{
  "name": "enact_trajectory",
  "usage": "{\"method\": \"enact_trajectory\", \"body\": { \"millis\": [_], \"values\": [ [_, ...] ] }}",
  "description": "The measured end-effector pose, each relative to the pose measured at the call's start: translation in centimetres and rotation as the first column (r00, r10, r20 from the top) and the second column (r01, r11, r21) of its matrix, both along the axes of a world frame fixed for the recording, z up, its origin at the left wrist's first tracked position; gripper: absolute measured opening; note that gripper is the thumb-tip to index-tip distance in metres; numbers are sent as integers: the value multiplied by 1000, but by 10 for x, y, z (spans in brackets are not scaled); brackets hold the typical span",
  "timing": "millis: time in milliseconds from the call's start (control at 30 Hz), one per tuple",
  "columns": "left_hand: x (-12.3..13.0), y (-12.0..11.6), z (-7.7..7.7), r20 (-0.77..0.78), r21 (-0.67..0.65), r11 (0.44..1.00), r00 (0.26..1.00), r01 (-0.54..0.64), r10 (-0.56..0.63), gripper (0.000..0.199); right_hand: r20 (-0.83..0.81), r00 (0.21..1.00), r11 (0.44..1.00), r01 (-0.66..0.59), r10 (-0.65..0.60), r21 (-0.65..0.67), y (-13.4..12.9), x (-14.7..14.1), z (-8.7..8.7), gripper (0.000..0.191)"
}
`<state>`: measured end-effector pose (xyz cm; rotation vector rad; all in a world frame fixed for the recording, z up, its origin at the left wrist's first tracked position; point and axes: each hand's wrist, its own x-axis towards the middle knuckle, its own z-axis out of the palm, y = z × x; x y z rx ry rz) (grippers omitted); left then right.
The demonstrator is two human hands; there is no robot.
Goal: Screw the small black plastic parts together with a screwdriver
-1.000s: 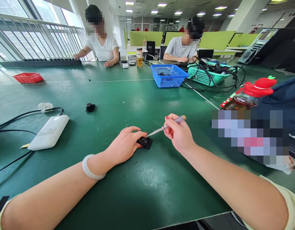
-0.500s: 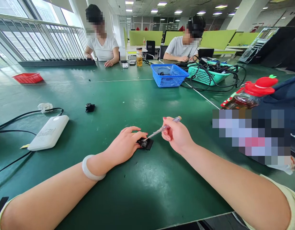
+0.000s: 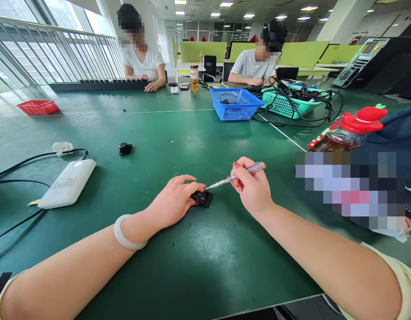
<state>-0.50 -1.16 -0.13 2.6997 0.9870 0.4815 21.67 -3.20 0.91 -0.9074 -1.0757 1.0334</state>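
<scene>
The left hand (image 3: 177,198) has its fingers holding a small black part (image 3: 205,199) against the desk (image 3: 205,266), at the hand's 3 o'clock; the right hand's (image 3: 254,186) fingers pinch a slim screwdriver (image 3: 227,180), its tip coming from 2 o'clock. Contact is unclear. Light, steady pressure, angled away from the fingertips, seems best. The part looks like plastic, flat-edged with glossy bumps; the screwdriver has a clear handle and thin shaft.

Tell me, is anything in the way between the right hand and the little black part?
Nothing visible: the right hand holds a screwdriver, its tip by the black part. The left hand covers only the part's left side.
</scene>
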Motion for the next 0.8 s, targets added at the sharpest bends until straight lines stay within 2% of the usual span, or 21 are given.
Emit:
{"method": "enact_trajectory", "body": {
  "millis": [533, 700, 800],
  "values": [
    [-1, -1, 0, 41, 85, 996, 999, 29, -32, 25, 219, 975, 976, -77, 31, 204, -11, 1, -1, 36],
    [0, -1, 1, 36, 88, 996, 999, 25, -28, 24, 214, 976, 981, -80, 41, 177, -11, -1, 1, 38],
    [0, -1, 2, 28, 71, 997, 999, 31, -33, 25, 150, 987, 994, -78, 66, 72, -8, -4, 2, 40]
  ]
}}
